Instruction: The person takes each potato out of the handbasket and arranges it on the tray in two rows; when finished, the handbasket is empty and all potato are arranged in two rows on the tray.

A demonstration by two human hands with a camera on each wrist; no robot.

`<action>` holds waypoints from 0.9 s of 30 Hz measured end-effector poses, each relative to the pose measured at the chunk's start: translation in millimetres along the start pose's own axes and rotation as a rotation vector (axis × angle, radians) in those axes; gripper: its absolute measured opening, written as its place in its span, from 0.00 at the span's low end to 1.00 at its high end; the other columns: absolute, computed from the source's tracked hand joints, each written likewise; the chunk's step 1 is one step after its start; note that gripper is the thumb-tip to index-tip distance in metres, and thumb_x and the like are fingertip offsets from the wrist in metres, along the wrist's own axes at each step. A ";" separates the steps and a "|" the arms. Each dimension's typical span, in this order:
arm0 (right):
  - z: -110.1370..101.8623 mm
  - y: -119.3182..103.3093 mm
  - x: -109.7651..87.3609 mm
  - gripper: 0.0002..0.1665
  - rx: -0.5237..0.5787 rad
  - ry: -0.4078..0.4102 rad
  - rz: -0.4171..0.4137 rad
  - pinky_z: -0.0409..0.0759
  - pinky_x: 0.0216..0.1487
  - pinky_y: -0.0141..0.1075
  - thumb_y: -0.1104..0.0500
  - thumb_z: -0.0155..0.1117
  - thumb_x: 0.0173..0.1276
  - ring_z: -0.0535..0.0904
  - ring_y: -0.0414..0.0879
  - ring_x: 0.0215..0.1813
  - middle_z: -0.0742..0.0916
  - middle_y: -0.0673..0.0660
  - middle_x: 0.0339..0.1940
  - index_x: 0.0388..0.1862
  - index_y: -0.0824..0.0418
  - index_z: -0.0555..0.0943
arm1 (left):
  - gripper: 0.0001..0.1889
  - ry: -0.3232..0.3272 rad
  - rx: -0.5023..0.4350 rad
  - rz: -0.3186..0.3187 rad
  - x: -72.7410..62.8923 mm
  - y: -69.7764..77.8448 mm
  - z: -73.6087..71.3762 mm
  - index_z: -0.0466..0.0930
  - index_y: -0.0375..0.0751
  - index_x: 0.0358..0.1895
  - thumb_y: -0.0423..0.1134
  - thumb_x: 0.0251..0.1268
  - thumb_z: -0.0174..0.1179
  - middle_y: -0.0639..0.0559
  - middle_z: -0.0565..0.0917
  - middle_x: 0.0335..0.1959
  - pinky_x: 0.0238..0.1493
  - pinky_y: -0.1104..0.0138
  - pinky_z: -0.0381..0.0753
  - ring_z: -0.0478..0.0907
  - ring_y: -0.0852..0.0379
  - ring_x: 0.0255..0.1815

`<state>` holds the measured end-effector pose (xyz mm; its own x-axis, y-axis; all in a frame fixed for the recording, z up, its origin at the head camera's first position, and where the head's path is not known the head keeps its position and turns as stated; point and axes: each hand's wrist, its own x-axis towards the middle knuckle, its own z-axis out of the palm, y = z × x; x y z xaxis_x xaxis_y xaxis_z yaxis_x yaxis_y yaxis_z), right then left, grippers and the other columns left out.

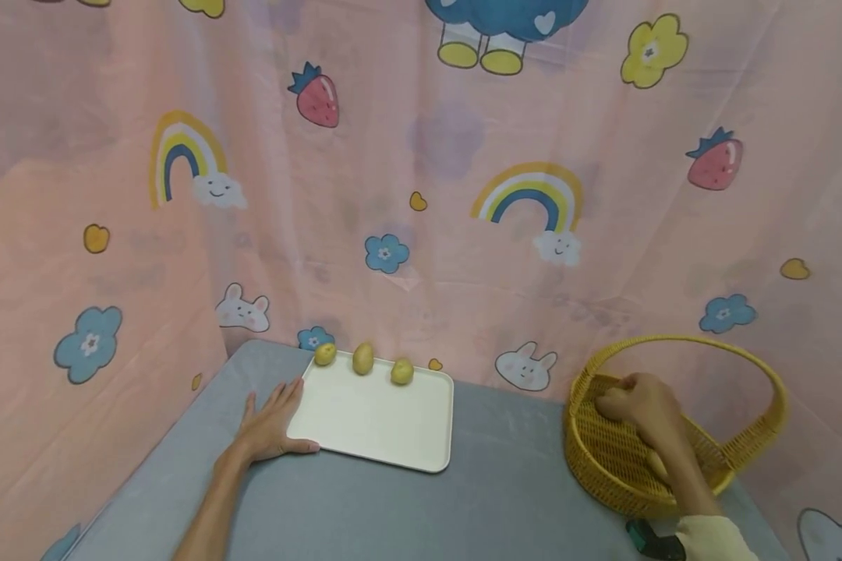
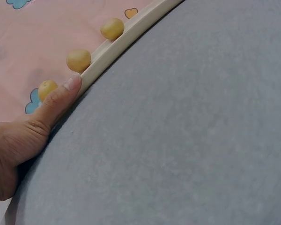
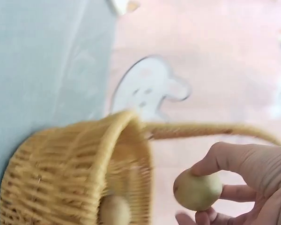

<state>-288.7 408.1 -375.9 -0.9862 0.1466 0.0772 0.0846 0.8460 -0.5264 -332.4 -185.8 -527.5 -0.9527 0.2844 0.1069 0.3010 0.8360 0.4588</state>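
Observation:
My left hand [image 1: 270, 428] rests at the left end of a white rectangular tray [image 1: 375, 421], fingers spread along its side and thumb by its near edge. Three potatoes stand in a row at the tray's far edge: a left one [image 1: 325, 354], a middle one [image 1: 362, 358] and a right one [image 1: 402, 372]. On the right, my right hand [image 1: 649, 409] reaches over a yellow wicker basket [image 1: 596, 471], under its handle. Its thumb and fingers grip a potato [image 3: 196, 190], raised beside the basket's rim in the right wrist view. Another potato [image 3: 115, 211] lies inside the basket.
A grey cloth-covered table [image 1: 505, 483] carries the tray and basket, with a stretch of cloth between them. Behind it hangs a pink printed curtain [image 1: 421, 296]. The basket's tall handle [image 1: 702, 340] arches above the right forearm. A dark green band [image 1: 652, 539] shows near the right sleeve.

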 end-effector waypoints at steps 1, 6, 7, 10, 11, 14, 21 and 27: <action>-1.8 -5.0 -4.7 0.17 -0.021 0.012 -0.015 0.68 0.22 0.38 0.54 0.68 0.64 0.68 0.45 0.23 0.77 0.55 0.23 0.34 0.69 0.79 | 0.71 0.001 -0.003 0.001 -0.4 -0.7 0.1 0.48 0.28 0.83 0.71 0.46 0.75 0.31 0.53 0.85 0.75 0.22 0.32 0.49 0.25 0.85; -0.7 -35.0 -29.2 0.25 -0.123 0.070 -0.065 0.71 0.24 0.36 0.57 0.69 0.61 0.74 0.47 0.26 0.81 0.59 0.27 0.48 0.78 0.81 | 0.71 0.020 0.014 0.006 -0.3 -5.5 1.2 0.48 0.28 0.83 0.72 0.46 0.74 0.32 0.54 0.85 0.75 0.22 0.34 0.51 0.25 0.84; 0.3 -42.2 -33.4 0.25 -0.139 0.081 -0.078 0.70 0.24 0.36 0.59 0.68 0.60 0.73 0.48 0.26 0.81 0.59 0.26 0.49 0.78 0.81 | 0.71 0.023 0.012 0.006 -0.2 -5.5 1.2 0.48 0.28 0.83 0.72 0.46 0.75 0.32 0.54 0.85 0.75 0.22 0.34 0.51 0.25 0.84; 4.2 -67.0 -45.8 0.26 -0.163 0.101 -0.117 0.67 0.26 0.36 0.60 0.67 0.59 0.71 0.50 0.30 0.80 0.61 0.28 0.52 0.78 0.81 | 0.72 0.023 0.011 0.004 0.2 -4.3 1.4 0.48 0.28 0.83 0.72 0.45 0.75 0.31 0.54 0.85 0.75 0.22 0.34 0.51 0.25 0.84; 5.3 -75.3 -48.3 0.25 -0.155 0.102 -0.138 0.66 0.26 0.36 0.60 0.67 0.60 0.70 0.50 0.30 0.80 0.61 0.28 0.52 0.77 0.81 | 0.72 0.023 0.007 0.004 0.3 -3.8 1.5 0.48 0.28 0.83 0.72 0.45 0.75 0.31 0.55 0.85 0.75 0.22 0.34 0.51 0.25 0.84; 9.7 -96.7 -50.0 0.23 -0.074 0.079 -0.212 0.70 0.28 0.36 0.58 0.69 0.64 0.75 0.51 0.34 0.85 0.68 0.38 0.53 0.72 0.81 | 0.72 0.021 0.008 0.005 1.3 -3.6 2.6 0.47 0.28 0.83 0.72 0.45 0.74 0.31 0.55 0.85 0.75 0.22 0.34 0.51 0.25 0.84; 41.3 -129.9 -12.3 0.27 0.266 -0.143 -0.260 0.89 0.42 0.40 0.55 0.69 0.72 0.88 0.57 0.48 0.86 0.73 0.53 0.63 0.71 0.79 | 0.72 0.020 0.003 0.009 1.4 -4.8 2.9 0.47 0.28 0.83 0.73 0.45 0.74 0.31 0.55 0.85 0.75 0.23 0.34 0.51 0.26 0.84; 101.0 -146.1 33.0 0.27 0.456 -0.223 -0.066 0.91 0.43 0.37 0.56 0.65 0.74 0.88 0.47 0.38 0.87 0.69 0.49 0.63 0.73 0.78 | 0.73 0.021 0.006 0.011 1.5 -5.1 2.5 0.47 0.29 0.83 0.74 0.45 0.74 0.31 0.55 0.85 0.75 0.22 0.34 0.51 0.26 0.84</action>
<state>-348.0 237.5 -382.0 -0.9980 -0.0546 -0.0335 -0.0008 0.5328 -0.8462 -335.3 -188.5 -531.9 -0.9501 0.2835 0.1299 0.3112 0.8357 0.4526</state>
